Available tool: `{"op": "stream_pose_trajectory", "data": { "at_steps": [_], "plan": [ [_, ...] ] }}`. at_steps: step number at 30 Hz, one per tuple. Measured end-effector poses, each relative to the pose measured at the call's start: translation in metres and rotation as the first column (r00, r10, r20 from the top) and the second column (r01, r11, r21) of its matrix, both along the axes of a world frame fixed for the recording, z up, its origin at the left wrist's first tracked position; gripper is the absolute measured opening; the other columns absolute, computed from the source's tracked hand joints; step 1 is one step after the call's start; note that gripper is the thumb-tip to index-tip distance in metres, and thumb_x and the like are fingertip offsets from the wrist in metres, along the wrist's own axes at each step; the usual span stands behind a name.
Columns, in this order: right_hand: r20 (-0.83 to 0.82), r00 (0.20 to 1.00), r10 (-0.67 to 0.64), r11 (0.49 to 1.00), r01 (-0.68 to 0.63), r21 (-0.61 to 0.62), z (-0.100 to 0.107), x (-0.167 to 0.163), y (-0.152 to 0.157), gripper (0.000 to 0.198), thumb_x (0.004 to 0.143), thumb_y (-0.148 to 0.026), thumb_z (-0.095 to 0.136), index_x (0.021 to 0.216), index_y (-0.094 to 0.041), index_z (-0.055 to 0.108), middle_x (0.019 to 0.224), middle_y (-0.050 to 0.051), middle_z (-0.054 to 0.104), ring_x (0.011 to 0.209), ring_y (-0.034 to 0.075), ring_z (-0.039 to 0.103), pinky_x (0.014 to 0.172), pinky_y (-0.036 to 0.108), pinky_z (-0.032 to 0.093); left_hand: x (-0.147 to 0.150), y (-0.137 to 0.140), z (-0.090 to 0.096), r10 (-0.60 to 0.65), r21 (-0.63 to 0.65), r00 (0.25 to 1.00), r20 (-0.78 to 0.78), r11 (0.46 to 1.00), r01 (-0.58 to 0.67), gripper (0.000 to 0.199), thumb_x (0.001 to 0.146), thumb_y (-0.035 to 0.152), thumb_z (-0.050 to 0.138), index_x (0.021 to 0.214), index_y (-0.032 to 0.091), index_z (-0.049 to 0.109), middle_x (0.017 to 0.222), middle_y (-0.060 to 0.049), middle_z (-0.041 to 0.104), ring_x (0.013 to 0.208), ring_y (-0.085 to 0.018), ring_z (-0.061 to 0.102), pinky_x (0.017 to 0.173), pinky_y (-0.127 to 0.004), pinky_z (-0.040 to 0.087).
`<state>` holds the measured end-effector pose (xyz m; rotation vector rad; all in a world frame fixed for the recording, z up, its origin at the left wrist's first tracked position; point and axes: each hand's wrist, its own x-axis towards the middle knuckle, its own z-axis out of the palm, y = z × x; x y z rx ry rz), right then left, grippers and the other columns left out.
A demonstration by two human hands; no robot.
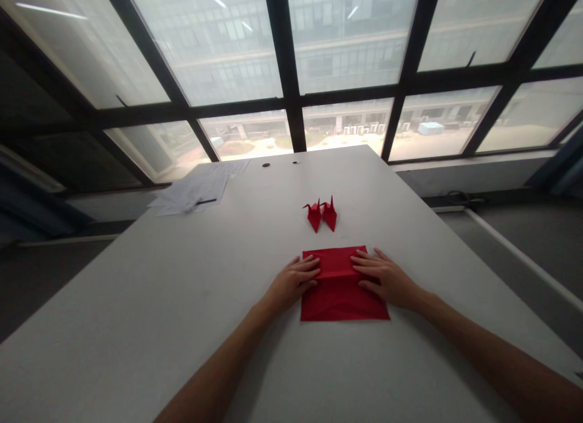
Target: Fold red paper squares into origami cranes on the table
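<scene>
A red sheet of origami paper (pixel 342 301) lies on the white table, with a crease running across its middle. My left hand (pixel 294 281) rests on its left edge, fingers stretched out over the paper. On the right edge lies my right hand (pixel 385 277), its fingers spread and pointing inward. Both hands touch the paper from above without gripping it. Just beyond the sheet, two folded red paper cranes (pixel 314 216) (pixel 329 215) stand side by side, close together.
The white table (pixel 159 301) stretches away toward large dark-framed windows (pixel 294 95). Loose printed papers (pixel 195 186) with a dark pen (pixel 206 201) on them lie at the far left. Two small round holes (pixel 266 165) (pixel 296 162) show near the far edge.
</scene>
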<state>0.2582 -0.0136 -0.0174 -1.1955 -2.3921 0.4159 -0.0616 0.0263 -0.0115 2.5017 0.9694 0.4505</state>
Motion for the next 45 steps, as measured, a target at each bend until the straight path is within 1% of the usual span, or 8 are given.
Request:
{"op": "stream_pose_trajectory", "data": {
  "at_steps": [4, 7, 9, 13, 18, 25, 36, 45],
  "plan": [
    [-0.104, 0.994, -0.031, 0.988, 0.046, 0.144, -0.003, 0.003, 0.004, 0.024, 0.096, -0.019, 0.057, 0.109, -0.028, 0.075, 0.123, 0.004, 0.072, 0.124, 0.025, 0.062, 0.114, 0.056, 0.034, -0.002, 0.000, -0.004, 0.032, 0.020, 0.995, 0.099, 0.999, -0.035, 0.030, 0.099, 0.031, 0.055, 0.127, 0.031, 0.067, 0.139, -0.003, 0.060, 0.137, -0.024, 0.049, 0.119, -0.050, 0.032],
    [-0.195, 0.980, -0.038, 0.965, 0.087, 0.249, -0.002, 0.002, 0.006, 0.020, 0.096, -0.022, 0.059, 0.105, -0.026, 0.075, 0.113, 0.004, 0.076, 0.115, 0.023, 0.066, 0.109, 0.050, 0.042, -0.004, 0.001, -0.005, 0.062, 0.073, 0.978, 0.200, 0.994, -0.078, 0.030, 0.099, 0.034, 0.055, 0.125, 0.030, 0.068, 0.134, -0.003, 0.065, 0.133, -0.024, 0.054, 0.117, -0.050, 0.035],
    [-0.206, 0.977, -0.057, 0.957, 0.112, 0.268, -0.001, 0.002, 0.007, 0.020, 0.096, -0.021, 0.058, 0.105, -0.027, 0.075, 0.113, 0.004, 0.076, 0.112, 0.024, 0.067, 0.103, 0.047, 0.047, -0.004, 0.002, -0.004, 0.061, 0.107, 0.968, 0.245, 0.990, -0.089, 0.030, 0.099, 0.034, 0.056, 0.125, 0.029, 0.069, 0.130, -0.005, 0.067, 0.130, -0.024, 0.057, 0.115, -0.049, 0.038],
    [-0.253, 0.965, -0.072, 0.963, 0.133, 0.233, -0.001, 0.003, 0.011, 0.024, 0.097, -0.018, 0.055, 0.103, -0.027, 0.076, 0.108, 0.005, 0.076, 0.102, 0.023, 0.067, 0.092, 0.043, 0.052, -0.001, 0.002, 0.000, 0.024, 0.132, 0.969, 0.247, 0.990, -0.059, 0.028, 0.097, 0.035, 0.059, 0.120, 0.026, 0.072, 0.121, -0.006, 0.073, 0.116, -0.024, 0.065, 0.103, -0.042, 0.049],
    [-0.380, 0.925, -0.022, 0.971, 0.109, 0.211, -0.001, 0.003, 0.014, 0.024, 0.097, -0.019, 0.056, 0.108, -0.027, 0.075, 0.105, 0.005, 0.076, 0.099, 0.022, 0.065, 0.089, 0.040, 0.054, 0.002, -0.001, 0.004, 0.061, 0.184, 0.967, 0.248, 0.977, -0.109, 0.025, 0.097, 0.033, 0.059, 0.116, 0.025, 0.074, 0.113, -0.007, 0.074, 0.103, -0.022, 0.067, 0.094, -0.039, 0.050],
    [-0.261, 0.964, -0.048, 0.983, 0.092, 0.158, -0.007, 0.003, 0.015, 0.023, 0.095, -0.017, 0.059, 0.104, -0.028, 0.077, 0.107, 0.004, 0.076, 0.099, 0.024, 0.065, 0.092, 0.044, 0.053, 0.006, -0.005, 0.007, 0.033, 0.203, 0.989, 0.142, 0.977, -0.061, 0.018, 0.096, 0.027, 0.062, 0.106, 0.029, 0.076, 0.112, -0.003, 0.075, 0.107, -0.021, 0.067, 0.096, -0.038, 0.048],
    [-0.483, 0.875, -0.049, 0.983, 0.128, 0.133, 0.000, -0.003, 0.014, 0.022, 0.096, -0.025, 0.058, 0.107, -0.028, 0.077, 0.102, 0.007, 0.076, 0.098, 0.023, 0.066, 0.088, 0.041, 0.056, 0.006, -0.007, 0.009, 0.035, 0.200, 0.943, 0.332, 0.974, -0.106, 0.018, 0.096, 0.029, 0.061, 0.105, 0.026, 0.076, 0.106, -0.005, 0.077, 0.098, -0.020, 0.070, 0.091, -0.036, 0.049],
    [-0.438, 0.897, -0.056, 0.993, 0.096, 0.071, -0.006, 0.002, 0.017, 0.020, 0.095, -0.025, 0.059, 0.102, -0.028, 0.078, 0.100, 0.006, 0.076, 0.095, 0.022, 0.067, 0.086, 0.038, 0.056, 0.007, -0.005, 0.004, -0.012, 0.123, 0.946, 0.324, 0.992, -0.030, 0.011, 0.092, 0.029, 0.066, 0.094, 0.024, 0.076, 0.102, -0.006, 0.077, 0.098, -0.020, 0.069, 0.094, -0.037, 0.049]
  ]
}}
